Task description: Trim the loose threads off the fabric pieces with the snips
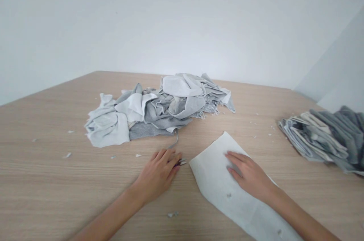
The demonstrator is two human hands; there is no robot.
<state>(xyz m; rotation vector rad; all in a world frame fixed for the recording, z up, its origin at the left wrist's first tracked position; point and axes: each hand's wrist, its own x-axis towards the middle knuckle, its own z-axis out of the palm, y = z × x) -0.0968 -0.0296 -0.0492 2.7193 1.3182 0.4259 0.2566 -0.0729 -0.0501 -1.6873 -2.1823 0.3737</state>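
Observation:
My left hand (159, 171) is closed around a pair of thread snips (182, 162). Only their metal tips show, pointing right; the rest is hidden by the fingers. Just right of the tips lies a long, pale grey piece of fabric (214, 172), spread flat and running towards the lower right. On top of it rests my right hand (248, 174), fingers stretched out and slightly apart, pressing lightly on the cloth. Small grey scraps (229, 195) sit on the fabric's surface.
A loose heap of grey and white fabric pieces (159, 110) lies across the wooden table (51, 119) beyond my hands. To the right is a folded stack of darker grey and cream cloth (324, 135). Tiny scraps (67, 155) are scattered about. A white wall (182, 17) stands behind.

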